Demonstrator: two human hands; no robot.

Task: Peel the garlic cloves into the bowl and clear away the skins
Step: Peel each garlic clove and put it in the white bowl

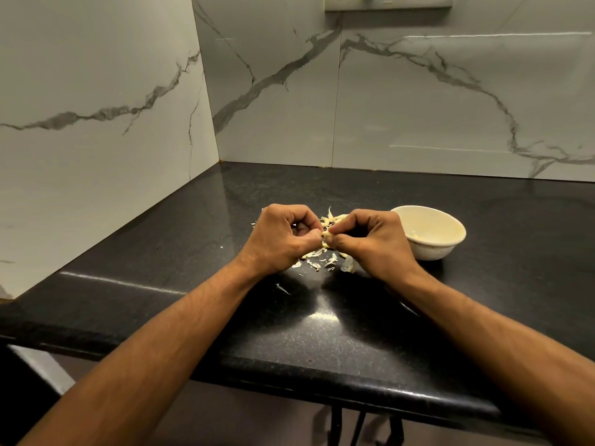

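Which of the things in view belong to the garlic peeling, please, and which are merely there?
Job: garlic clove pinched by left hand and right hand; bowl; loose skins.
Merely there: black counter; marble wall; switch plate.

We see a pale garlic clove (326,235) pinched between the fingertips of the left hand (283,239) and the right hand (370,243), held just above the black counter (322,333). Below it, papery white skins (317,260) lie scattered near the counter's middle, with more cloves and skins (331,217) heaped behind the hands. A cream bowl (429,231) stands upright just right of the heap, something pale yellow (413,234) inside it.
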